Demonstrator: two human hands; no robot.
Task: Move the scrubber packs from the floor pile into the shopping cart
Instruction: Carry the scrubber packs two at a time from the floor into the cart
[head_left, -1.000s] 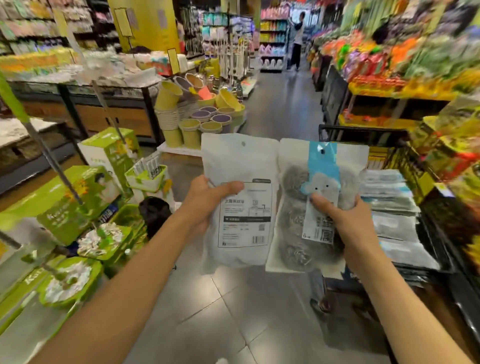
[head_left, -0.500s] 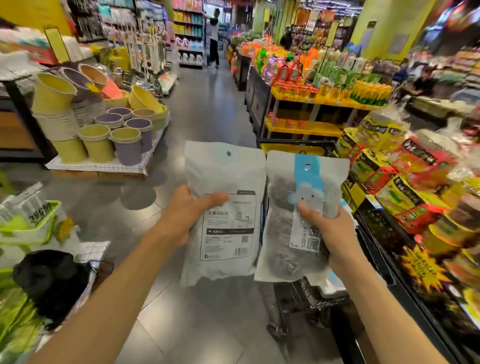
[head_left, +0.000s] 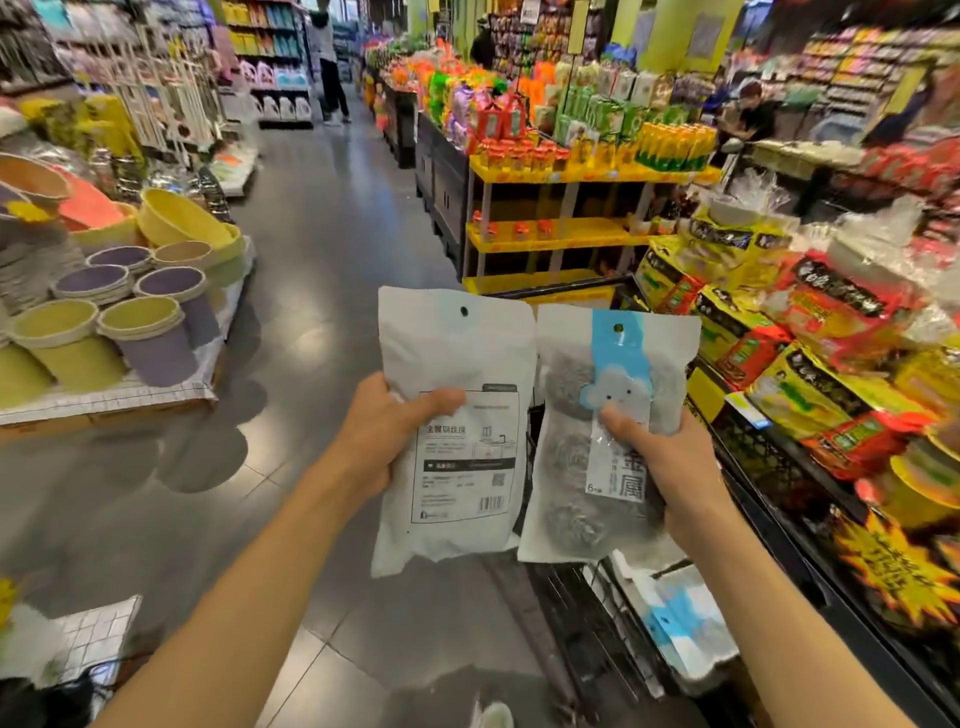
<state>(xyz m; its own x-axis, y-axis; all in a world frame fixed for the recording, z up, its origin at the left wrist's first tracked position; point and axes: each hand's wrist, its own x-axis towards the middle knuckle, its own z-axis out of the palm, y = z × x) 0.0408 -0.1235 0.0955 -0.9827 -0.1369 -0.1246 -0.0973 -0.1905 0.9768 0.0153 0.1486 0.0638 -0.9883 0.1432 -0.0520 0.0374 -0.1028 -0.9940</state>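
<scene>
Head view, the only one. My left hand grips a white scrubber pack, printed back facing me: thumb laid flat across the label, the rest of the fingers wrapped behind the left edge where I can't see them. The pack is upright with its hang hole at the top.

My right hand holds a second scrubber pack, the one with the blue strip and cloud face and grey steel balls showing through. Thumb pressed on the front below the cloud, fingers curled round the right edge and the back. Firm hold, narrow gap filled by the pack.

The two packs are side by side, inner edges touching or just overlapping, can't tell which.

Landmark is the shopping cart: both packs are raised above its near end, the right one over it and the left one just to its left over the floor. More packs lie inside the cart below my right hand. Snack shelves sit right of the cart, plastic tubs far left across the aisle.
</scene>
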